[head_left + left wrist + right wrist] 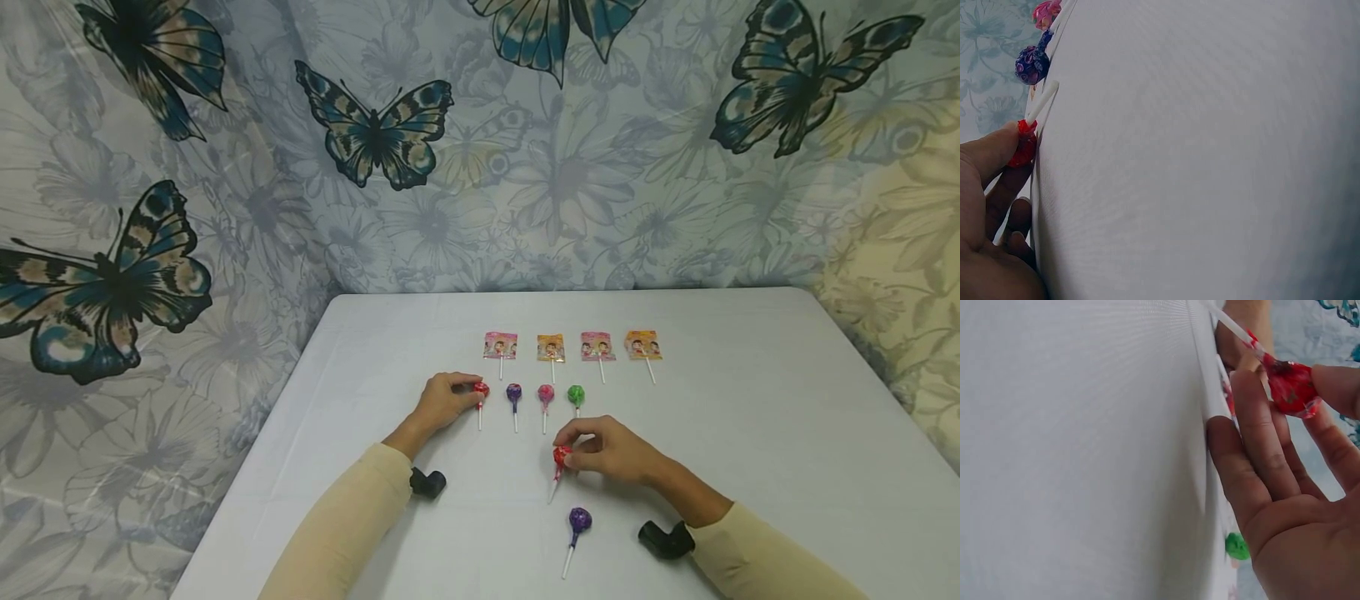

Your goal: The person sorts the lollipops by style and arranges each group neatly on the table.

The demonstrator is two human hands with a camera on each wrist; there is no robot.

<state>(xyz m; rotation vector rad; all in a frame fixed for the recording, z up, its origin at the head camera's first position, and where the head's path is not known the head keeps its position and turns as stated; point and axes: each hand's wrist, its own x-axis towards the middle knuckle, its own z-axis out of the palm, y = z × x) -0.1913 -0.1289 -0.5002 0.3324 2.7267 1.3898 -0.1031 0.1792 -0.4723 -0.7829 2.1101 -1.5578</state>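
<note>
My left hand point(444, 402) pinches the head of a red-wrapped lollipop point(482, 389) at the left end of a row; its white stick point(1043, 103) shows in the left wrist view. To its right lie a purple lollipop point(513, 392), a pink one point(546, 394) and a green one point(576, 395). Nearer the camera, my right hand point(615, 452) holds another red lollipop point(1291, 389) between thumb and fingers, stick pointing down and left in the head view. Below that hand, a second purple lollipop point(580, 521) lies on the white table.
Behind the row lie several flat packeted lollipops, pink point(500, 343) and orange point(551, 347) by turns. The white-covered table point(750, 375) meets a butterfly-print cloth point(435, 225) at the back. A black wrist device point(666, 540) sits at each sleeve.
</note>
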